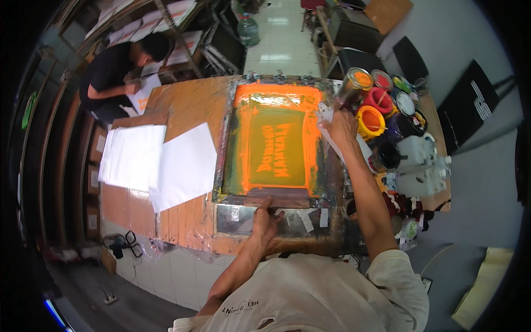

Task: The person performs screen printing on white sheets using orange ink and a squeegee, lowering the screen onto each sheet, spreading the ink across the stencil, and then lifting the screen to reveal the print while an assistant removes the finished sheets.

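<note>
A screen printing frame [227, 138] lies on the table before me, orange ink spread thickly along its far end and down its sides. Lettering shows in orange on the olive mesh [296, 130]. At the frame's near edge, my left hand [266, 222] grips the rim beside a brown strip [279, 196]; its fingertips are partly hidden. My right hand [343, 126] is closed on a crumpled white rag [326, 114], just beyond the frame's right side and next to the ink pots.
White paper sheets [185, 166] lie left on the wooden table [182, 105]. Right stand an orange ink tub [370, 122], a red tub [379, 99], cans and clear plastic jugs [417, 149]. A co-worker [113, 77] holds a printed sheet by the shelves, far left.
</note>
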